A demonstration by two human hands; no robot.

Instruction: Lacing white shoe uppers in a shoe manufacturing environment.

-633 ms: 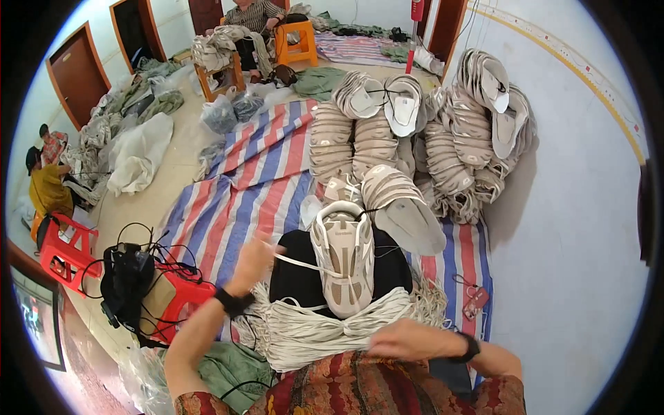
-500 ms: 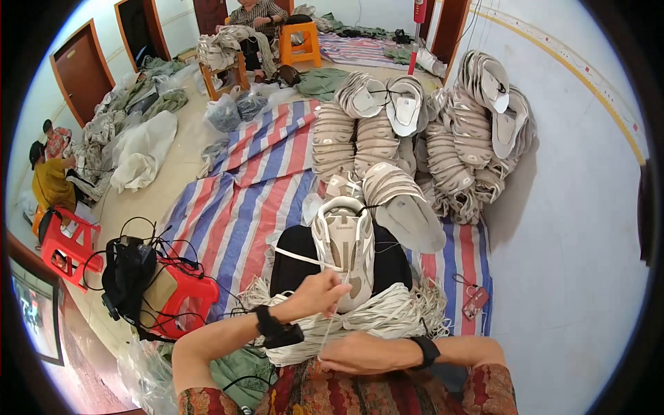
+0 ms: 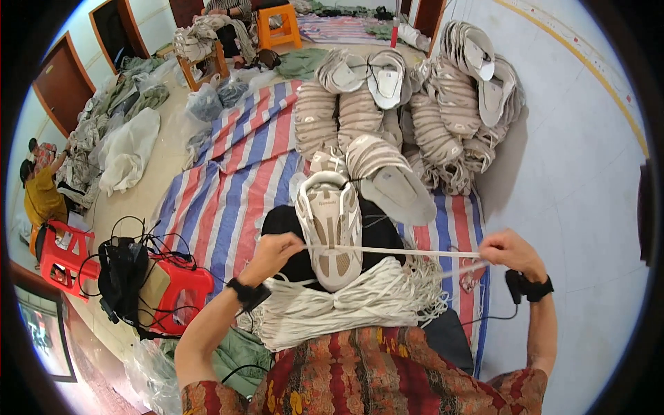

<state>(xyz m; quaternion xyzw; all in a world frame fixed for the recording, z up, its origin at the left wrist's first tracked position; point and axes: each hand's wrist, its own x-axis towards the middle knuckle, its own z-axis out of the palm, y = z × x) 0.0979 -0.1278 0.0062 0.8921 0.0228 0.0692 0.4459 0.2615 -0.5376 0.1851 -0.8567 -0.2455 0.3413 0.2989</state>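
Observation:
A beige and white sneaker [image 3: 328, 207] lies toe toward me on a black surface [image 3: 282, 220]. Across its front, above the toe, a cream shoelace [image 3: 429, 253] is drawn out sideways, nearly level. My left hand [image 3: 280, 250] is closed on one end, just left of the shoe. Well out to the right, my right hand [image 3: 513, 252] has its fingers pinched round the other end; a second blurred strand shows below it. Whether the lace passes through the lowest eyelets is too small to tell. A thick bundle of loose cream laces [image 3: 332, 311] lies between the shoe and my body.
Nested shoe uppers [image 3: 398, 194] rest beside the sneaker, with taller stacks [image 3: 443, 104] behind. Striped sheeting [image 3: 235, 159] covers the floor. To the left stand a red stool [image 3: 187, 297] and a black bag [image 3: 124, 270] with cables. Other people sit farther back; a wall borders the right.
My hands have moved apart, the right one far out to the right, drawing the lace straight across the shoe. The view has shifted, so the scene sits higher and slightly left.

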